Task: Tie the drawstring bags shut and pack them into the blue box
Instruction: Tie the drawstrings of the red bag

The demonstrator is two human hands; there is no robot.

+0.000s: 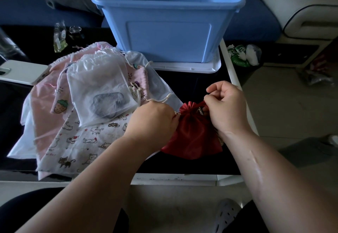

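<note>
Two hands on one bag.

Head view: you are working the red bag at the near right of the table, well apart from the box, which is standing at the far edge on its lid.

Your left hand is closing on the left side of the gathered neck. Its fingertips are hidden behind the knuckles, so I am noting only that the fingers are curling in against the fabric. Your right hand is pinching the right side of the neck, thumb and forefinger tight on red cloth, the other fingers curling into the palm.

Judgement: you are gripping opposite sides because opposed pulls are drawing the cord through its channel and cinching the mouth. The bag's body is resting on the table, so the neck is carrying no weight.

Appearance: the red bag is looking satiny, with bright creases radiating down from the neck. The mouth is puckering into tight folds and seems nearly closed. A pale twisted cord is showing at both sides of the neck. Whether a knot is forming, I cannot tell. The contents are not showing.

The pile of other bags is lying to your left, overlapping, with a mesh bag on top holding something dark. Judgement: you are keeping it within left-hand reach for the next pick. A phone is lying at the pile's far left.
</note>
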